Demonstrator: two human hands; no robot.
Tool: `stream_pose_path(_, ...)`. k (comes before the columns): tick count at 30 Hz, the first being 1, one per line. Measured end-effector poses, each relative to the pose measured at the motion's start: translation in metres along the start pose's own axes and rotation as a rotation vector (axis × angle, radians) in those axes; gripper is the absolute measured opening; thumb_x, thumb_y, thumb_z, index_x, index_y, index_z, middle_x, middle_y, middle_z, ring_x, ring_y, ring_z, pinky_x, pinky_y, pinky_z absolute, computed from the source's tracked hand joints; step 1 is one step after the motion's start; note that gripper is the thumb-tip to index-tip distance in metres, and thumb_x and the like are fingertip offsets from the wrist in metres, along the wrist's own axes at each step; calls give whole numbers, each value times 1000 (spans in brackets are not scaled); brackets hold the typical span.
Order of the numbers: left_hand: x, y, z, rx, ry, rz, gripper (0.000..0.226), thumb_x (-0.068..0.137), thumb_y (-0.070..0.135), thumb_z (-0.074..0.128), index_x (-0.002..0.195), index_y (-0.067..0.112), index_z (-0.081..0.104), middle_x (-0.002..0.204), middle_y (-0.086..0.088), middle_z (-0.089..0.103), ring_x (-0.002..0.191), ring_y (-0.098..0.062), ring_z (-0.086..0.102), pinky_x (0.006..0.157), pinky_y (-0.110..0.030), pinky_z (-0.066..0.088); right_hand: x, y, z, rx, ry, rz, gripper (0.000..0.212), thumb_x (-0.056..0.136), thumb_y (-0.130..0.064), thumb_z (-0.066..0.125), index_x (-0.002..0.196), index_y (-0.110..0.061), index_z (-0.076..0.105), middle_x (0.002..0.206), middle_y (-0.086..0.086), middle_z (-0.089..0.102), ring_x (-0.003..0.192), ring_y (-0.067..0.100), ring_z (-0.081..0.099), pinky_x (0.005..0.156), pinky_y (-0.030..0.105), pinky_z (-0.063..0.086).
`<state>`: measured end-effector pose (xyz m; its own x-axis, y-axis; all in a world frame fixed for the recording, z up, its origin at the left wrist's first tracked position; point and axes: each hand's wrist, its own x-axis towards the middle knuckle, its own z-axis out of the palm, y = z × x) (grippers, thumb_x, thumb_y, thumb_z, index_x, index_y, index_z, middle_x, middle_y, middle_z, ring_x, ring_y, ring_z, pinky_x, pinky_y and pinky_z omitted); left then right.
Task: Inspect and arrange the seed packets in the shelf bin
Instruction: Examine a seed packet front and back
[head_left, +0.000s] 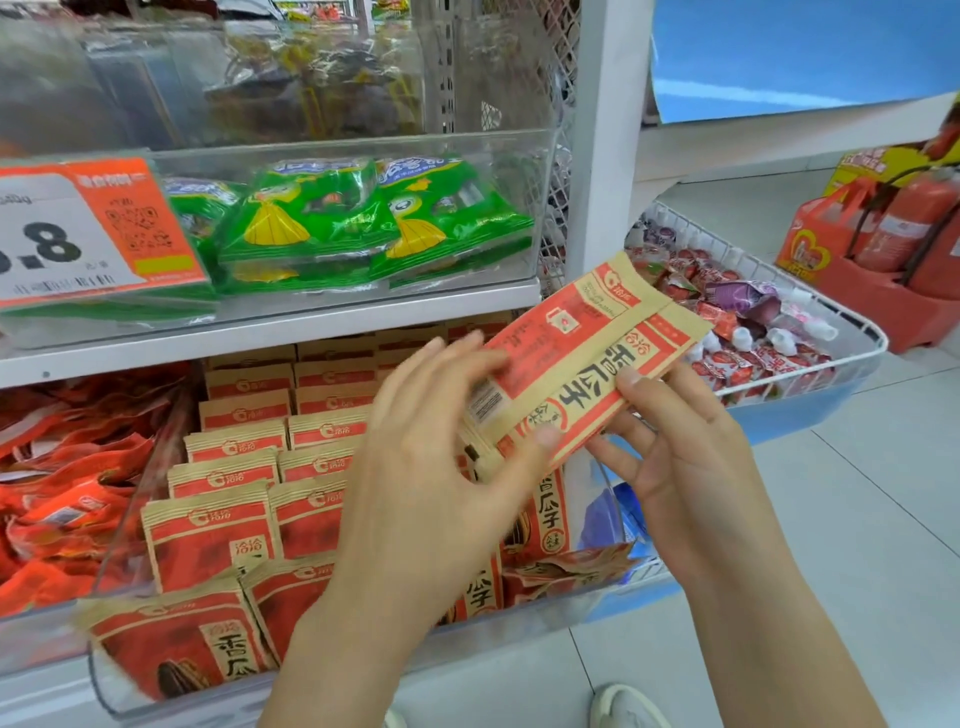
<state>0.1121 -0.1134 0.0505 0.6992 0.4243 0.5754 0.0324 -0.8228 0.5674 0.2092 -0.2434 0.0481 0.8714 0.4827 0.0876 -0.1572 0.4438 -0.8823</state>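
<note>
2 hands: left hand (447, 447) and right hand (670, 447) pinch 1 seed packet (576, 358)
Advice: check print, then slot upright at shelf bin (119, 519) right edge

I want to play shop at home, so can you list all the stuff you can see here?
held seed packets: small stack, tan and red, lifted above the bin
seed packets in bin: many, tan and red, rows in clear shelf bin
green snack bags: several, upper shelf bin
price sign: one, white and orange, upper left
red snack bags: many, lower left
wrapped sweets: many, red and purple, wire basket on right
left hand: pinches the stack
right hand: holds the stack underneath
</note>
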Motion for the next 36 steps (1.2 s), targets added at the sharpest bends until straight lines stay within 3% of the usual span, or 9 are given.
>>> stream_pose_path(4,-5,2,15,196,-129,163,82,76,32,73,148,30,33,156,1,31,139,-23,35,113,-37,32,-2,-8,-1,-31,-36,-78,21,77,-24,65,98,-23,65,88,-6,72,73,9,67,63,23,56)
stream_pose_path(9,4,11,1,-700,-353,-212,51,86,5,66,126,37,60,117,12,66,108,0,60,90,-15,48,4,-23,-21,-193,-48,-137,93,51,-67,82,131,-26,55,103,-12,70,87,7,69,61,22,55)
stream_pose_path(12,7,16,-3,-856,-607,-347,43,76,14,67,116,32,67,106,7,74,99,-6,68,92,-17,50,8,-24,-37,-192,-84,-83,75,43,-63,89,104,-26,65,89,-6,70,72,8,65,51,20,49)
stream_pose_path(16,20,21,-4,-676,-690,-330,29,86,6,70,105,28,68,90,17,74,83,4,68,74,-8,48,12,-24,-51,-172,-109,-83,59,49,-58,89,93,-23,69,86,-1,72,71,10,66,57,20,52)
stream_pose_path(21,48,-7,7,123,-412,-195,49,90,9,56,135,29,52,135,7,57,125,-13,50,101,-27,38,18,-31,-57,-39,93,-141,24,71,-37,72,93,-28,69,98,-6,71,86,9,68,68,21,55)
stream_pose_path(24,72,-26,32,468,-473,-131,45,100,23,40,144,15,43,139,-11,54,129,-31,46,104,-39,38,19,-30,-57,-31,216,-201,18,84,-28,64,102,-28,62,109,-4,67,96,11,65,71,20,54)
stream_pose_path(28,99,-51,68,562,-623,-197,45,100,34,33,138,12,45,143,-16,47,132,-33,42,104,-42,39,21,-26,-56,-23,278,-235,16,87,-27,63,103,-27,62,108,-5,68,95,10,66,71,19,54)
stream_pose_path(32,112,-70,94,624,-722,-158,57,101,47,27,147,15,36,157,-9,31,148,-28,19,119,-44,17,26,-27,-55,-41,231,-228,18,78,-31,65,95,-26,64,98,-6,69,90,9,67,68,19,54)
stream_pose_path(36,117,-66,100,669,-682,-108,65,99,58,30,140,9,44,148,-17,41,139,-32,33,115,-41,26,28,-30,-56,-86,244,-265,17,78,-32,67,94,-26,65,94,-6,69,89,9,68,69,20,54)
